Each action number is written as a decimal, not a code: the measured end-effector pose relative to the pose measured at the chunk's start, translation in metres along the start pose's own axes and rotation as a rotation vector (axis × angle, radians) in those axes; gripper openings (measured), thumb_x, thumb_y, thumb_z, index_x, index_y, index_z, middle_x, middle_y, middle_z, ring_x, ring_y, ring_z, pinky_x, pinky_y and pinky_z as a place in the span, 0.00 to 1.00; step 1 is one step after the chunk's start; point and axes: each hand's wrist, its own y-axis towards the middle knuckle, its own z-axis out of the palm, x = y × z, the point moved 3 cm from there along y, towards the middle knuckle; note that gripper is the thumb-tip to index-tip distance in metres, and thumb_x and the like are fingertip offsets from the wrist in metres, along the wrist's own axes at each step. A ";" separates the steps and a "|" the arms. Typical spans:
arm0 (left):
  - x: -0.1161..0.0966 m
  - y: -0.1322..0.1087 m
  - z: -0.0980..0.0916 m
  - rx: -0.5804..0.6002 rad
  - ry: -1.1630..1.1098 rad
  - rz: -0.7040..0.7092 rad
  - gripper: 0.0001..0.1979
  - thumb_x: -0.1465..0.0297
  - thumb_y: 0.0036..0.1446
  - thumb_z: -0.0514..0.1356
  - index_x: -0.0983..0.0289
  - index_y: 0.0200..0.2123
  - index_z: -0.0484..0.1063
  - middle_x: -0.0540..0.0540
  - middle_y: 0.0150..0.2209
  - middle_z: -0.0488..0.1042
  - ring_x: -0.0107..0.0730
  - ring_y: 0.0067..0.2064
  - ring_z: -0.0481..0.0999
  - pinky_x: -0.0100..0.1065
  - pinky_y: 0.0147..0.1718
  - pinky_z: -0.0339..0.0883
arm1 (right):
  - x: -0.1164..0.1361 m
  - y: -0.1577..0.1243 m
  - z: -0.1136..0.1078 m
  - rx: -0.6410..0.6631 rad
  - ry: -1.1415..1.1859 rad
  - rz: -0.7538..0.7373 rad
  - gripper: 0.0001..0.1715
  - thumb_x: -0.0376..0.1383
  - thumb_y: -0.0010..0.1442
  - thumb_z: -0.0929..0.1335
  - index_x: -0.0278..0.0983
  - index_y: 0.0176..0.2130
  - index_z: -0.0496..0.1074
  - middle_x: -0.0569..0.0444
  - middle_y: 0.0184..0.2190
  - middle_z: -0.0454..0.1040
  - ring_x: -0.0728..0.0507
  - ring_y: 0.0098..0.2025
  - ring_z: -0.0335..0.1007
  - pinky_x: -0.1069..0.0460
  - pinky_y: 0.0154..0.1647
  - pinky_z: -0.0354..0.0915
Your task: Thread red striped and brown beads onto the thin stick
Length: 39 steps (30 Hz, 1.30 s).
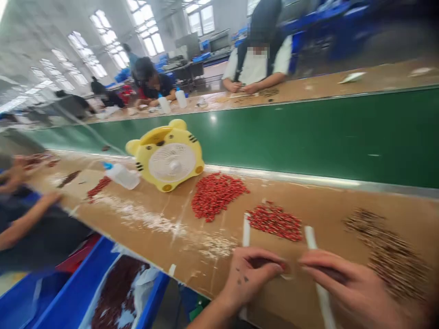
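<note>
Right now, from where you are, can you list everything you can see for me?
Workbench: one, tan, running across the view
Fan: one, yellow tiger shape, on the workbench
Bottle: one, white with blue top, beside the fan
Red parts: several piles, red, on the workbench
Brown parts: two piles, brown, one right of the hands
Strips: two, white, beside the nearest red pile
Bin: one, blue, below the workbench, holding dark red parts
Belt: one, green, behind the workbench
Co-workers: several, beyond the belt and to the left
Left hand: one, curled over something small
Right hand: one, curled over something dark
</note>
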 end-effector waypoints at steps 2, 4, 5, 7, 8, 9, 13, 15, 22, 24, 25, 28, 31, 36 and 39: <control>-0.010 -0.001 -0.002 -0.023 0.109 0.119 0.10 0.62 0.50 0.71 0.64 0.30 0.85 0.58 0.29 0.84 0.35 0.29 0.80 0.32 0.31 0.73 | 0.013 -0.002 0.006 0.084 0.156 0.067 0.17 0.52 0.59 0.73 0.43 0.33 0.84 0.44 0.33 0.81 0.39 0.34 0.80 0.50 0.32 0.76; -0.016 -0.001 -0.003 -0.008 0.202 0.241 0.05 0.67 0.53 0.69 0.62 0.31 0.85 0.56 0.28 0.83 0.33 0.29 0.78 0.29 0.29 0.71 | 0.022 0.000 0.012 0.057 0.270 0.076 0.16 0.50 0.60 0.73 0.41 0.33 0.83 0.47 0.30 0.81 0.42 0.32 0.78 0.52 0.32 0.75; -0.018 -0.002 -0.003 0.000 0.231 0.301 0.04 0.69 0.54 0.69 0.62 0.31 0.84 0.55 0.28 0.83 0.33 0.29 0.79 0.29 0.30 0.71 | 0.024 0.000 0.015 0.047 0.293 0.077 0.15 0.48 0.61 0.73 0.40 0.33 0.83 0.48 0.31 0.80 0.43 0.32 0.77 0.53 0.33 0.74; -0.020 -0.004 -0.002 0.015 0.256 0.388 0.03 0.72 0.55 0.68 0.60 0.32 0.84 0.54 0.29 0.83 0.33 0.31 0.80 0.28 0.31 0.72 | 0.026 -0.002 0.020 0.022 0.331 0.090 0.13 0.45 0.62 0.73 0.39 0.35 0.83 0.49 0.32 0.80 0.45 0.33 0.77 0.54 0.34 0.74; -0.020 -0.006 -0.001 0.021 0.262 0.413 0.04 0.72 0.55 0.67 0.60 0.33 0.84 0.54 0.30 0.83 0.33 0.31 0.80 0.28 0.32 0.72 | 0.026 -0.004 0.022 0.014 0.351 0.099 0.12 0.45 0.61 0.74 0.38 0.35 0.82 0.49 0.32 0.80 0.45 0.33 0.77 0.54 0.34 0.73; -0.020 -0.007 0.000 0.026 0.267 0.426 0.04 0.73 0.56 0.67 0.60 0.33 0.84 0.54 0.30 0.83 0.33 0.32 0.80 0.28 0.32 0.72 | 0.026 -0.006 0.023 0.009 0.372 0.107 0.12 0.44 0.61 0.74 0.38 0.35 0.82 0.50 0.32 0.80 0.45 0.33 0.77 0.54 0.33 0.73; -0.021 -0.009 0.001 0.016 0.304 0.453 0.04 0.73 0.56 0.66 0.61 0.33 0.83 0.54 0.30 0.83 0.33 0.31 0.80 0.28 0.31 0.73 | 0.026 -0.010 0.026 0.014 0.400 0.107 0.13 0.45 0.59 0.75 0.37 0.34 0.81 0.50 0.30 0.80 0.46 0.32 0.76 0.54 0.32 0.72; -0.021 -0.009 0.001 0.002 0.316 0.457 0.04 0.72 0.56 0.67 0.62 0.33 0.83 0.55 0.30 0.83 0.34 0.31 0.80 0.28 0.31 0.73 | 0.027 -0.010 0.026 0.017 0.393 0.081 0.12 0.44 0.60 0.74 0.37 0.33 0.81 0.50 0.31 0.80 0.45 0.33 0.76 0.54 0.34 0.71; -0.018 -0.010 0.002 0.014 0.283 0.332 0.05 0.68 0.55 0.67 0.63 0.31 0.83 0.55 0.27 0.82 0.34 0.28 0.80 0.28 0.27 0.74 | 0.038 -0.012 0.021 0.042 0.260 -0.003 0.05 0.32 0.62 0.71 0.38 0.32 0.77 0.53 0.32 0.78 0.46 0.36 0.75 0.54 0.39 0.69; -0.018 -0.010 0.003 0.020 0.303 0.352 0.04 0.70 0.55 0.67 0.63 0.32 0.83 0.55 0.27 0.82 0.34 0.28 0.81 0.28 0.28 0.74 | 0.042 -0.013 0.019 0.055 0.183 -0.017 0.05 0.31 0.62 0.71 0.38 0.33 0.76 0.53 0.32 0.78 0.46 0.36 0.75 0.53 0.40 0.68; -0.018 -0.010 0.003 0.022 0.324 0.377 0.04 0.72 0.56 0.66 0.62 0.32 0.83 0.55 0.28 0.83 0.34 0.29 0.81 0.28 0.29 0.75 | 0.043 -0.013 0.018 0.064 0.152 -0.027 0.05 0.30 0.62 0.70 0.38 0.33 0.75 0.53 0.32 0.78 0.46 0.36 0.75 0.53 0.40 0.68; -0.021 -0.009 0.005 0.038 0.421 0.505 0.05 0.75 0.57 0.65 0.62 0.33 0.83 0.54 0.30 0.83 0.34 0.31 0.82 0.28 0.32 0.75 | 0.047 -0.015 0.017 0.088 0.084 -0.069 0.06 0.30 0.64 0.69 0.39 0.35 0.75 0.53 0.33 0.78 0.45 0.37 0.75 0.52 0.40 0.67; -0.026 -0.010 0.007 0.064 0.493 0.647 0.08 0.78 0.57 0.64 0.61 0.35 0.82 0.55 0.32 0.84 0.33 0.33 0.83 0.28 0.34 0.76 | 0.048 -0.015 0.018 0.099 0.036 -0.086 0.06 0.30 0.65 0.68 0.39 0.36 0.76 0.53 0.34 0.78 0.45 0.37 0.75 0.52 0.39 0.67; -0.025 -0.009 0.006 0.071 0.474 0.594 0.07 0.77 0.57 0.64 0.61 0.34 0.82 0.54 0.31 0.84 0.34 0.32 0.82 0.29 0.33 0.75 | 0.051 -0.013 0.017 0.086 0.051 -0.104 0.08 0.33 0.66 0.68 0.39 0.35 0.76 0.52 0.33 0.78 0.45 0.36 0.75 0.52 0.39 0.68; -0.021 -0.008 0.003 0.064 0.415 0.447 0.06 0.74 0.57 0.65 0.61 0.33 0.83 0.54 0.30 0.84 0.34 0.31 0.82 0.29 0.31 0.75 | 0.053 -0.011 0.017 0.065 0.076 -0.112 0.08 0.35 0.67 0.68 0.39 0.35 0.77 0.52 0.33 0.79 0.45 0.36 0.75 0.52 0.38 0.69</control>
